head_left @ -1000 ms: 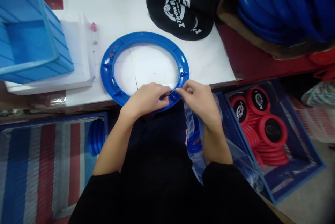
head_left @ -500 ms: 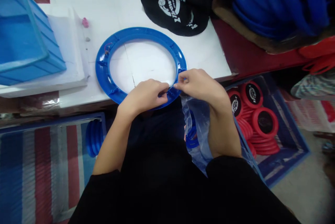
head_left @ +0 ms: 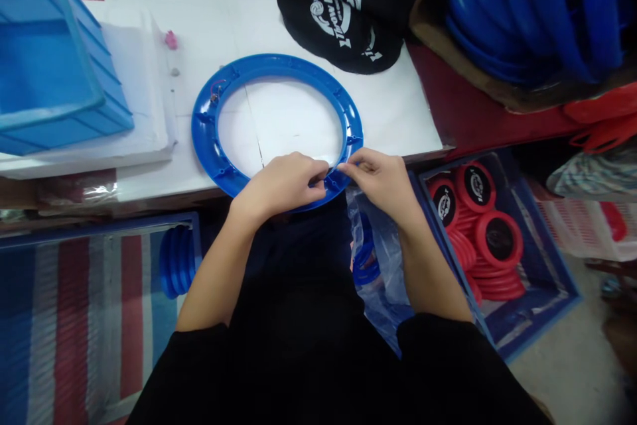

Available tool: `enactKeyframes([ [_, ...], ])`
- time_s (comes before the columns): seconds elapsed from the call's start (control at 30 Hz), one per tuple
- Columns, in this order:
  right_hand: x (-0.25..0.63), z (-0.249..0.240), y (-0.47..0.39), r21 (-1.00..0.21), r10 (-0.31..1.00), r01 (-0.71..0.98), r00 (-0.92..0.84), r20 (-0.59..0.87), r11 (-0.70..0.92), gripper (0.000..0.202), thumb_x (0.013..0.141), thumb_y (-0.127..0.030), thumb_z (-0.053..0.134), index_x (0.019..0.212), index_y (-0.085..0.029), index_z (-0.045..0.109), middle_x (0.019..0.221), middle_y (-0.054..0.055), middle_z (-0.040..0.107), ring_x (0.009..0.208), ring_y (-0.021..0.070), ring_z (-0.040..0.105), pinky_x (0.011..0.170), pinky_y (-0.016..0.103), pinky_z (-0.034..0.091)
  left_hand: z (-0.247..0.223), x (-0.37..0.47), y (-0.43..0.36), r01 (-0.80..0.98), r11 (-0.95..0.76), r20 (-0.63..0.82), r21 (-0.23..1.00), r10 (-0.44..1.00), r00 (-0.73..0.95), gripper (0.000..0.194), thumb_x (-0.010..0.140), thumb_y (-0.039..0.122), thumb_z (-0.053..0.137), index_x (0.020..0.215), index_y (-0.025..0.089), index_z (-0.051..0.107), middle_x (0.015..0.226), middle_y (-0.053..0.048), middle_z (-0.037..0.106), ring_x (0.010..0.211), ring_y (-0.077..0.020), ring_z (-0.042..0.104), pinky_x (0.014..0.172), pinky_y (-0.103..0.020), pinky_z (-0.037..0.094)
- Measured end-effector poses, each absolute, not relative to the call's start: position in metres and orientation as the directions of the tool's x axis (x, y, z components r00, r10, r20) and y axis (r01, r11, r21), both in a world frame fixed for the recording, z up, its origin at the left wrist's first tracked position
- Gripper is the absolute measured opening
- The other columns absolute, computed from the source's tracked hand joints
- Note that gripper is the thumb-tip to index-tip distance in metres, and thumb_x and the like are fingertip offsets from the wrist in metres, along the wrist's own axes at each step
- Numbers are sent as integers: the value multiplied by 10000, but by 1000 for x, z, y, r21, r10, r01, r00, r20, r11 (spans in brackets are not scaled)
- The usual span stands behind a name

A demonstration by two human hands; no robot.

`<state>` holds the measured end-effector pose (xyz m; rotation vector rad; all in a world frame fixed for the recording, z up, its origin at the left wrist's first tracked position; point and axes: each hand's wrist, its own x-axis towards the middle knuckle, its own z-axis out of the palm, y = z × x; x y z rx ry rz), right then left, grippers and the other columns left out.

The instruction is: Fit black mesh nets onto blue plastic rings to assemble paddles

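Observation:
A blue plastic ring (head_left: pixel 204 136) lies flat near the front edge of the white-covered table, its ribbed hollow side facing up. On its far left part sits a small component with a thin red wire (head_left: pixel 215 95). My left hand (head_left: pixel 286 186) is closed over the ring's near right part, thumb and forefinger pinched together. Close beside it, my right hand (head_left: pixel 381 180) pinches with its fingertips at the ring's inner rim. Whatever sits between the fingers of either hand is too small or hidden to name.
Black printed fabric discs (head_left: pixel 343 14) lie behind the ring. A light-blue bin (head_left: pixel 99 80) stands at the left. A box of blue rings (head_left: pixel 517 20) is at the far right. Below are a crate of red rings (head_left: pixel 497 239) and a striped-lined crate (head_left: pixel 99 305).
My right hand has turned and lowered slightly, its fingertips still by the left hand at the ring. The whole view has shifted a little; the ring appears further right.

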<state>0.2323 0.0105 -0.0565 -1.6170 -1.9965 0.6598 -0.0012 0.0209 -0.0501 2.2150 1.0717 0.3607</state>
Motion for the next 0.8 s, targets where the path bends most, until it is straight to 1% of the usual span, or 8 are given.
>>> enactKeyframes([
  [0.07,233,-60,8,-522,969,816,-209,133,248,296,1009,-476,662,829,-244,692,587,-47,504,559,143,446,599,302,326,-50,-1,20,612,-461,-35,642,780,625,127,899,220,583,799,211,659,772,-33,691,677,-169,555,620,-322,308],
  [0.2,230,-68,-1,-210,933,926,-258,251,313,459,1101,-510,496,818,-227,720,636,29,654,626,181,577,615,328,288,-49,-1,19,614,-487,-23,622,772,635,142,928,216,569,824,206,663,811,-43,712,702,-176,581,617,-325,307],
  [0.27,227,-69,-6,-140,926,940,-268,264,312,509,1130,-492,450,783,-218,702,651,51,684,635,185,595,613,337,269,-49,-1,19,614,-497,-22,613,766,642,144,935,211,558,835,203,661,839,-49,725,723,-180,594,622,-323,309],
  [0.37,220,-67,-13,-121,938,953,-242,250,278,491,1142,-456,474,769,-208,677,679,61,705,639,183,607,614,340,251,-49,0,18,616,-504,-24,605,762,647,138,935,210,553,838,203,652,857,-50,733,736,-184,605,625,-321,314],
  [0.57,210,-50,-15,-101,985,985,-132,112,143,369,1091,-445,615,806,-213,654,705,51,690,606,188,582,602,346,178,-49,1,19,636,-513,-30,576,764,645,120,924,202,573,840,203,660,827,-39,727,719,-180,613,638,-311,348],
  [0.63,210,-43,-11,-148,991,981,-116,71,125,328,1059,-434,671,807,-225,655,691,33,671,596,187,571,596,339,183,-48,-2,20,628,-526,-21,574,757,654,117,922,202,577,850,202,669,835,-41,735,727,-180,621,643,-309,358],
  [0.7,212,-37,-5,-234,994,966,-110,15,111,289,1021,-417,727,805,-239,654,672,13,653,596,187,561,584,328,215,-46,-6,20,622,-540,-24,567,744,667,130,933,205,573,863,200,683,859,-46,750,750,-184,641,651,-309,368],
  [0.8,212,-30,5,-327,990,942,-109,-92,73,297,967,-390,795,776,-246,619,653,-3,637,619,193,555,578,317,261,-40,-10,16,651,-521,-70,552,749,659,192,989,255,557,921,195,727,924,-63,778,823,-207,691,684,-310,406],
])
